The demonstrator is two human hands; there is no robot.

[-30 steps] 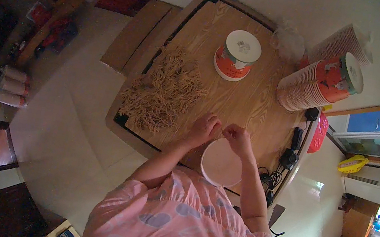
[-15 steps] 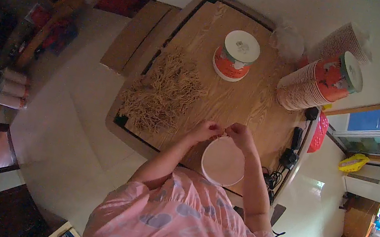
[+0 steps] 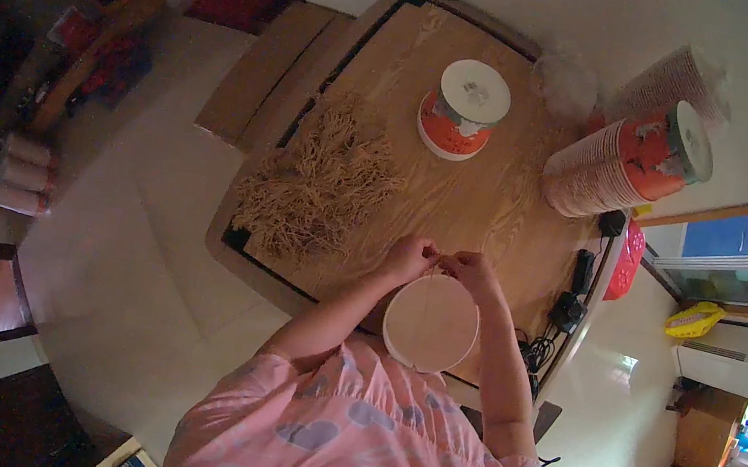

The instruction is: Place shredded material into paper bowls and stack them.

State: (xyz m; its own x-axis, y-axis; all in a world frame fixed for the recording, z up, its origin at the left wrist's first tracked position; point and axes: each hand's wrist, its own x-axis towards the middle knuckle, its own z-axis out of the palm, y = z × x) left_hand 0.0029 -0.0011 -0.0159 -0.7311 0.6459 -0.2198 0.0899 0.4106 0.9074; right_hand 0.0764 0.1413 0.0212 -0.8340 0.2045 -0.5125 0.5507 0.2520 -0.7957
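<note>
A round white paper bowl (image 3: 431,324) sits at the near edge of the wooden table (image 3: 489,204). My left hand (image 3: 407,257) and my right hand (image 3: 474,273) meet at the bowl's far rim, fingertips pinched together over it; something thin may be held between them, but it is too small to make out. A heap of thin tan strands (image 3: 318,184) lies on the table just left of my left hand.
An orange and white lidded tub (image 3: 462,107) stands at the table's far middle. A stack of nested orange cups (image 3: 627,160) lies on its side at the right. Black cables and a charger (image 3: 571,308) sit by the right edge. A cardboard box (image 3: 262,74) is on the left.
Both hands have drawn closer together and moved slightly right, from the edge of the strand heap to the bowl's far rim.
</note>
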